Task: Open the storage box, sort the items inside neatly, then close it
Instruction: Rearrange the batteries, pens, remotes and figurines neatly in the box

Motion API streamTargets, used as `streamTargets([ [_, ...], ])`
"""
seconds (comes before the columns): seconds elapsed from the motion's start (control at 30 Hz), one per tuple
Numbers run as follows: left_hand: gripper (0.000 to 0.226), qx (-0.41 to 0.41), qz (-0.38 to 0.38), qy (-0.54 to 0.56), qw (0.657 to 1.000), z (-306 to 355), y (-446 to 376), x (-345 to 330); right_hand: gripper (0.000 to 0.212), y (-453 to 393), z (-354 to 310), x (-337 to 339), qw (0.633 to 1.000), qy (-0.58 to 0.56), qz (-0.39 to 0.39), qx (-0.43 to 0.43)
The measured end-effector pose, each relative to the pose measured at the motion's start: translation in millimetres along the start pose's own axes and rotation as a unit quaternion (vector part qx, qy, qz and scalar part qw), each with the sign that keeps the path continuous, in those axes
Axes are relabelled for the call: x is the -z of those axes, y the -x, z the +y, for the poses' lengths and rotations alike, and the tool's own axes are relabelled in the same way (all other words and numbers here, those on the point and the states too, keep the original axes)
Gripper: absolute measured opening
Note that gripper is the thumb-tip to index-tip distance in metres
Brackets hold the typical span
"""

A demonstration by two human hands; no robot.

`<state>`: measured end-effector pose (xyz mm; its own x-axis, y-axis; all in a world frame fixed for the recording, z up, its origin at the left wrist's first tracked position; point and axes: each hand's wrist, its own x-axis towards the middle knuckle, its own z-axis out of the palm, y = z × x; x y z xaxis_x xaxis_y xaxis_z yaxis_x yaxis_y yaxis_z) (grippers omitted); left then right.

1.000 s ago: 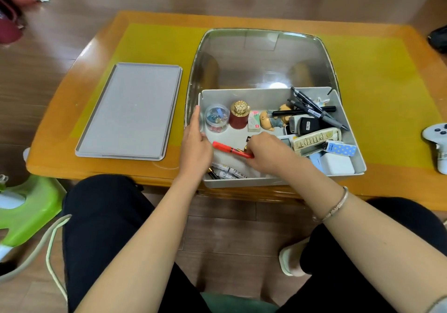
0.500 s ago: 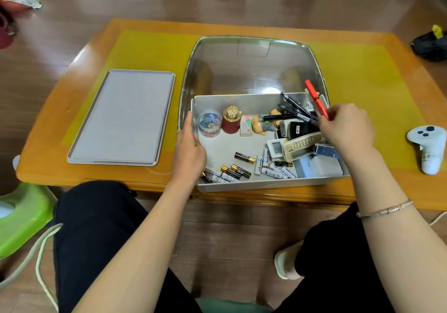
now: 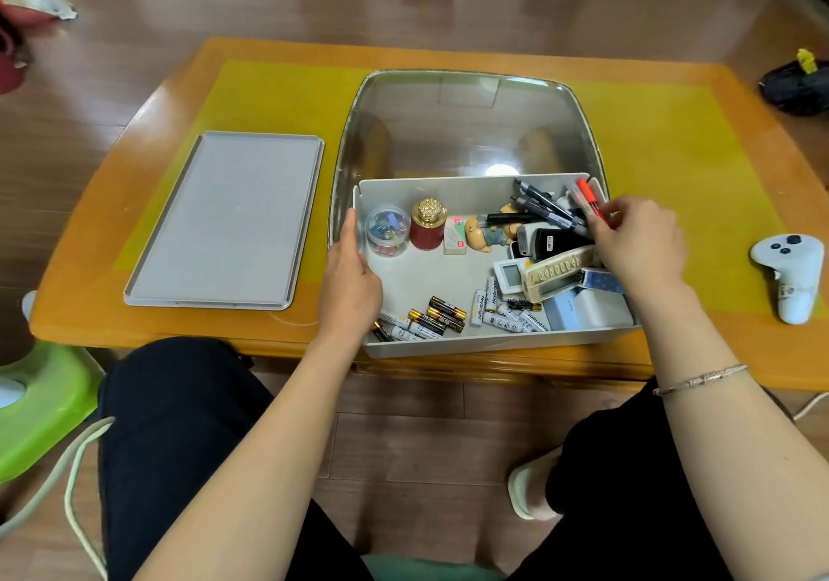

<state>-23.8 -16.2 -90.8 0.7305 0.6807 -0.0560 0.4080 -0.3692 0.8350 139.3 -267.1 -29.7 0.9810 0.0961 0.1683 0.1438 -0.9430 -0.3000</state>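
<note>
Head view. Storage box [image 3: 448, 275] sits open at the near edge of the counter [image 3: 673, 131], in front of a clear domed cover [image 3: 466, 122]. Its flat grey lid [image 3: 224, 221] lies on the counter to the left, well apart.

Left hand [image 3: 352, 273] grips the box's left wall, steadying it. Right hand [image 3: 637, 244] pinches a red pen [image 3: 591, 202] at the far right corner, its tip among the black pens [image 3: 545, 210] leaning there.

Batteries [image 3: 448, 313] lie loose along the near wall; a clip jar [image 3: 387, 230], a red pot [image 3: 428, 226] and a small figurine [image 3: 484, 232] stand along the far side; remotes [image 3: 558, 266] are heaped at right.

Step in hand, as I judge it: sorting, pens being grouped. Next move calls for releasing the red pen alongside the black ones, then gathering the batteries. The lid goes on only after that.
</note>
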Motion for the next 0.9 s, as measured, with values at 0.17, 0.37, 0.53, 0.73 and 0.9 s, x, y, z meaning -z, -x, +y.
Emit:
streamTargets([
  [0.17,0.073,0.002,0.003,-0.004,1.000,1.7,0.6,0.3,0.033,3.3,-2.9,-0.2,0.999,0.024,0.012,0.023],
  [0.37,0.075,0.006,0.002,0.010,1.000,3.9,0.5,0.7,0.036,16.7,-15.9,7.6,0.995,-0.036,0.034,0.091],
  [0.53,0.074,0.005,0.014,0.014,1.000,3.9,6.8,-1.7,0.025,39.0,-49.9,5.1,0.963,-0.098,-0.061,0.244],
  [0.73,0.065,0.009,0.022,0.030,0.999,7.6,10.5,-2.2,0.041,73.3,-94.9,-28.6,0.886,-0.002,-0.324,0.331],
  [0.9,0.059,0.008,0.025,0.057,0.998,9.0,10.0,-0.1,0.056,88.5,-126.7,-56.3,0.840,0.047,-0.392,0.372],
])
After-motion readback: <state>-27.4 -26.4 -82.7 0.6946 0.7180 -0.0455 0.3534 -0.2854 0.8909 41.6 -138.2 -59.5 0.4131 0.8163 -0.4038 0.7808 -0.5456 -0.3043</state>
